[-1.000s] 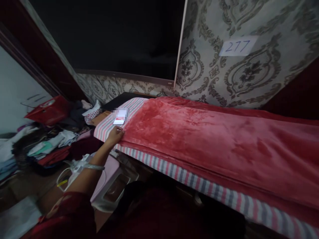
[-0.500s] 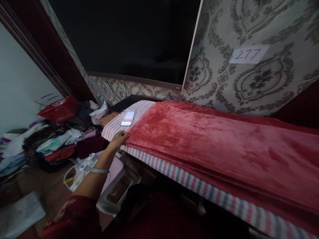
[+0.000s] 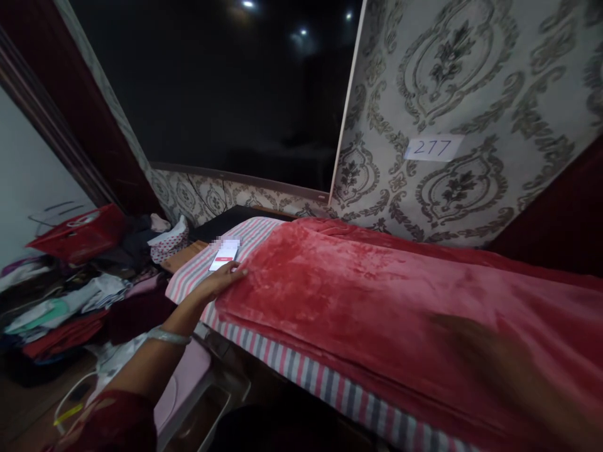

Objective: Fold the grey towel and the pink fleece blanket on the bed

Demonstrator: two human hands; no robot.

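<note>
A red plush blanket (image 3: pixel 339 282), folded in a long strip, lies on a pink, grey and white striped cloth (image 3: pixel 292 370). At the blanket's left end, my left hand (image 3: pixel 223 279) rests on the edge with its fingers stretched over the plush. A lit phone (image 3: pixel 226 252) lies on the striped cloth just beyond those fingers. My right hand (image 3: pixel 475 339) is over the right half of the blanket; motion smears it, so its fingers cannot be made out.
A large dark screen (image 3: pixel 211 94) hangs on the patterned wall, beside a paper marked 277 (image 3: pixel 433 147). Piled clothes (image 3: pixel 85 301) and a red bag (image 3: pixel 80 232) stand at left. A pink-topped stool (image 3: pixel 188 370) is below my left forearm.
My right hand has come into view from the right, over the blanket. My left hand has shifted from the blanket's front corner farther back along its left edge, and the view has tilted up.
</note>
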